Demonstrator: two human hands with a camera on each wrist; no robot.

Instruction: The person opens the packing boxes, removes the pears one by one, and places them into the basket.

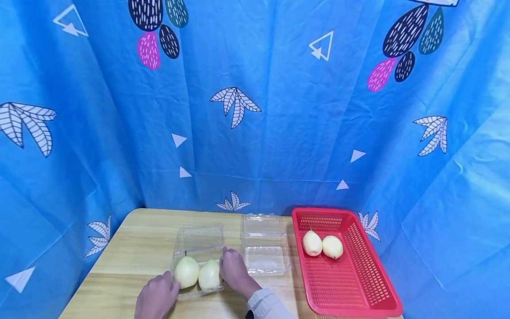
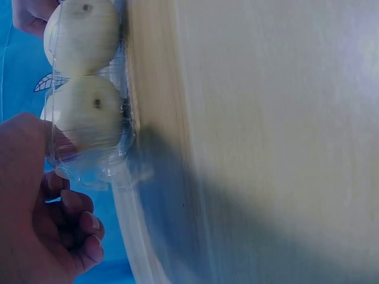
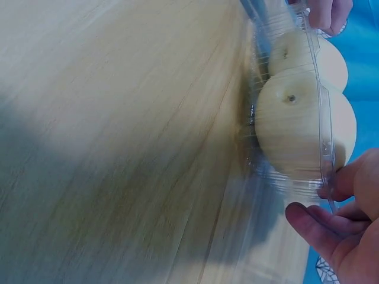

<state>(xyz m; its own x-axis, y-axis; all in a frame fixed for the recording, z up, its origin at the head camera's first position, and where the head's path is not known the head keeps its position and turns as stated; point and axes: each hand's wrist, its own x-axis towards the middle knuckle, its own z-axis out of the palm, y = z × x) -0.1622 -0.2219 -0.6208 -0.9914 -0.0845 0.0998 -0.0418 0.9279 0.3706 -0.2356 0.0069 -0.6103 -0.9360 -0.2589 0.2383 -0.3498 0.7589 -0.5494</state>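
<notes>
A clear plastic clamshell container [image 1: 199,239] lies on the table with its lid folded back, away from the person. Two pale pears sit side by side in its base, a left pear [image 1: 187,272] and a right pear [image 1: 210,275], stems up. My left hand [image 1: 157,294] grips the left end of the base, thumb over the rim and fingers curled outside. At the opposite end, my right hand [image 1: 237,271] pinches the rim between thumb and fingers [image 3: 320,234]. The pears' undersides show through the ribbed plastic wall in both wrist views.
A second clear clamshell [image 1: 264,261] lies spread open right of the first. Beyond it stands a red plastic basket [image 1: 300,266] holding two more pears [image 1: 312,243]. Blue patterned curtain [image 1: 247,146] hangs behind and on both sides of the wooden table [image 1: 115,266].
</notes>
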